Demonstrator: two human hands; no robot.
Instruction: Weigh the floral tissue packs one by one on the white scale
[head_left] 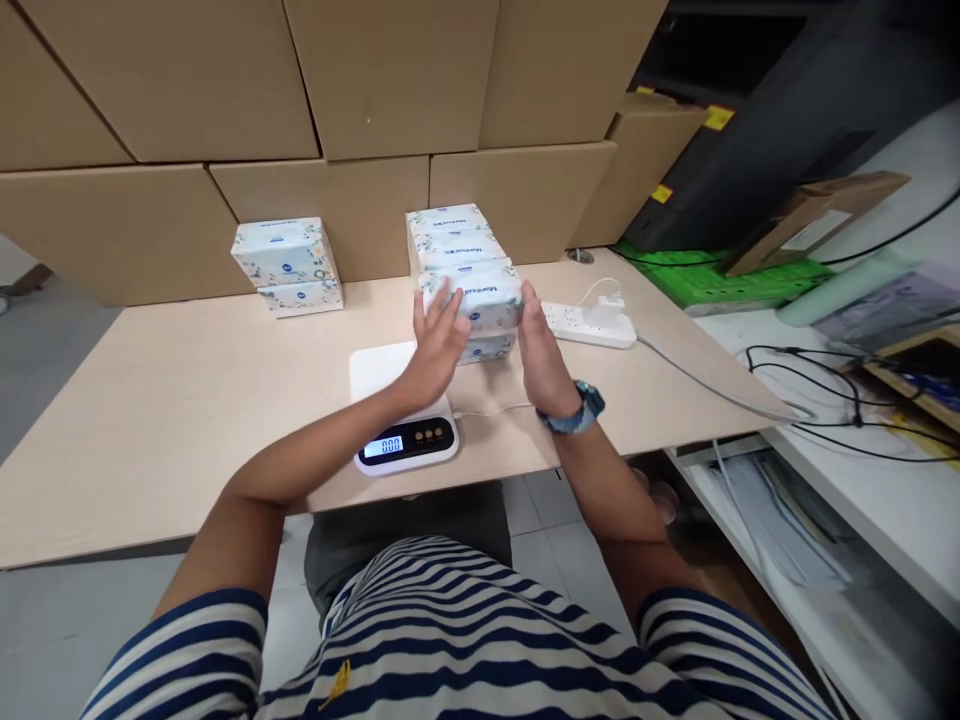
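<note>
Several white-and-blue tissue packs stand in stacked rows toward the back of the table. My left hand is at the near left of the front stack, fingers spread and overlapping the front pack; whether it presses on it I cannot tell. Along the stack's right side, my right hand is held upright with straight fingers, at or very near the pack's end. Below my left forearm lies a white digital scale, its lit display reading 0.00. A separate stack of two tissue packs stands at the back left.
Large cardboard boxes form a wall behind the table. A white power strip with a plugged-in adapter lies right of my right hand, its grey cable trailing right. A green crate and a white shelf with black cables are farther right.
</note>
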